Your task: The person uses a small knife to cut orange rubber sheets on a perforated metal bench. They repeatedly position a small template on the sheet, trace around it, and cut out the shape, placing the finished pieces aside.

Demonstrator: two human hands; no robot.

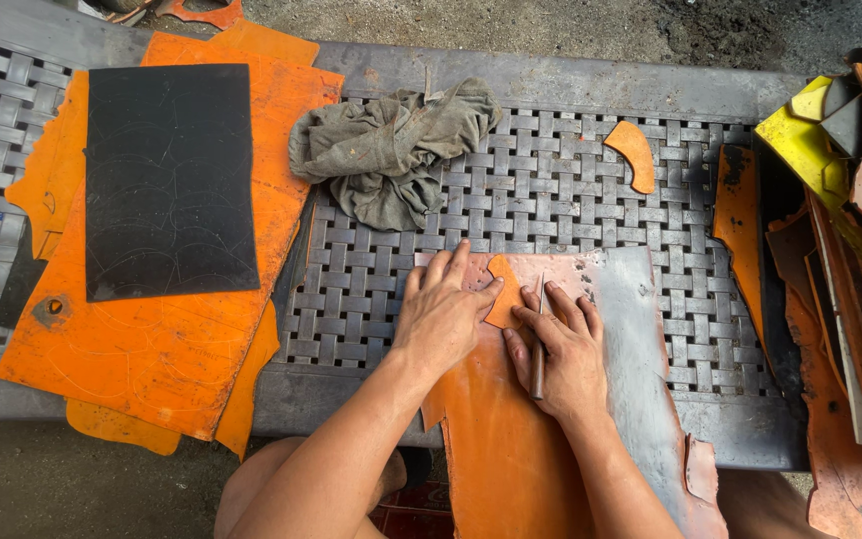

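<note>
Leather: an orange-brown leather sheet (511,449) lies at lower centre on a woven metal bench (571,190); a small orange pattern piece (504,299) sits on its upper edge
Left hand: the left hand (441,314) is spread flat, fingers released, pressing the pattern piece
Right hand: the right hand (556,349) has fingers clenched around a thin marking tool (538,344), its tip beside the pattern piece
Upper centre: crumpled grey rag (391,150)
Left of frame: black sheet (170,180) atop orange sheets (152,349)

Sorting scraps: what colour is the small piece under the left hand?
Orange piece, head view.
</note>
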